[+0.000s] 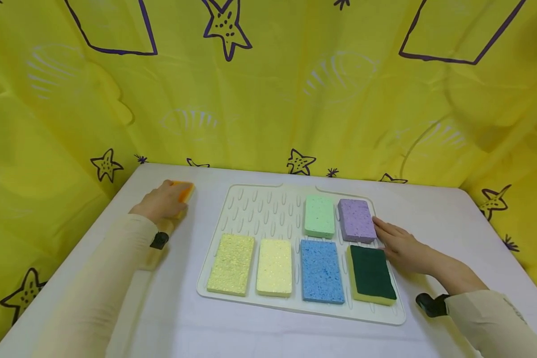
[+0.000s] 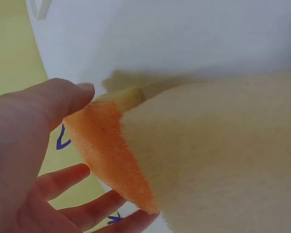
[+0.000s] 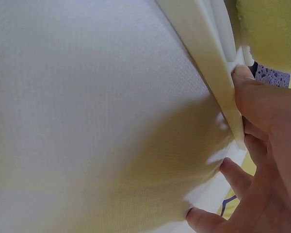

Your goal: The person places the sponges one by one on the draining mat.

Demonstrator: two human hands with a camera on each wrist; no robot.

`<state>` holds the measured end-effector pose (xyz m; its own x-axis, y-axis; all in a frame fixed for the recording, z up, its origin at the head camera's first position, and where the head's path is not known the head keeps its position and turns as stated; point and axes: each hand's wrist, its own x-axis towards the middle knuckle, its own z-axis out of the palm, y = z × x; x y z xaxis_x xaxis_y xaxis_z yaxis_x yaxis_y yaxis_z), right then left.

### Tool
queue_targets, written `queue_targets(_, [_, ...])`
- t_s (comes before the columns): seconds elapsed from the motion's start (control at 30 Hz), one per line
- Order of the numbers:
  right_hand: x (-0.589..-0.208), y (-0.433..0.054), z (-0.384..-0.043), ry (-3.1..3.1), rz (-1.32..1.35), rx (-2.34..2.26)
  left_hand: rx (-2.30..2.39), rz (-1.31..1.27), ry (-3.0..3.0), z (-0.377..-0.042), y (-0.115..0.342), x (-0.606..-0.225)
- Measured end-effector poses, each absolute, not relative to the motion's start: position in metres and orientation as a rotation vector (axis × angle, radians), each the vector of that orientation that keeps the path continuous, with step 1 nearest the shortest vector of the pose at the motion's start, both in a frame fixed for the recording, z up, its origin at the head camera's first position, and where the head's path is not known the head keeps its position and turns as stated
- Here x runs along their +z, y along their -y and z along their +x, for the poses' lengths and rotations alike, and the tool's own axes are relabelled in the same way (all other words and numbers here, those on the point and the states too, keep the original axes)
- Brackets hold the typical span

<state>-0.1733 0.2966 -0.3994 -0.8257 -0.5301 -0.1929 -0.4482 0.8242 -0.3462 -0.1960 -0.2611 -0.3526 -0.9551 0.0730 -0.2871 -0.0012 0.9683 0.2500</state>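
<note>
My left hand (image 1: pixel 160 201) holds a sponge with an orange face (image 1: pixel 187 192) at the table's far left. In the left wrist view, the thumb lies at the orange face's (image 2: pixel 106 145) upper edge and the fingers at its lower edge. My right hand (image 1: pixel 402 246) is at the right edge of a white ribbed draining tray (image 1: pixel 259 209). The right wrist view shows its thumb over the tray's rim (image 3: pixel 203 53), with other fingers touching the tablecloth. On the tray, a purple sponge (image 1: pixel 357 220) and a green-topped sponge (image 1: pixel 371 273) lie nearest this hand.
The tray also bears a mint sponge (image 1: pixel 319 216), a blue sponge (image 1: pixel 321 271), a pale yellow sponge (image 1: pixel 274 267) and a speckled yellow sponge (image 1: pixel 230 264). Beneath the left wrist is a beige object (image 1: pixel 152 258), partly hidden. A yellow patterned curtain (image 1: pixel 259 99) hangs behind the table.
</note>
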Motion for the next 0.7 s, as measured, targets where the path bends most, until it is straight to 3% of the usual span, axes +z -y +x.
queue_targets(0.7, [-0.3992, -0.2955, -0.1734, -2.724, -0.754, -0.412, 0.229, 0.171, -2.958, -0.1910, 0.2598, -0.3549])
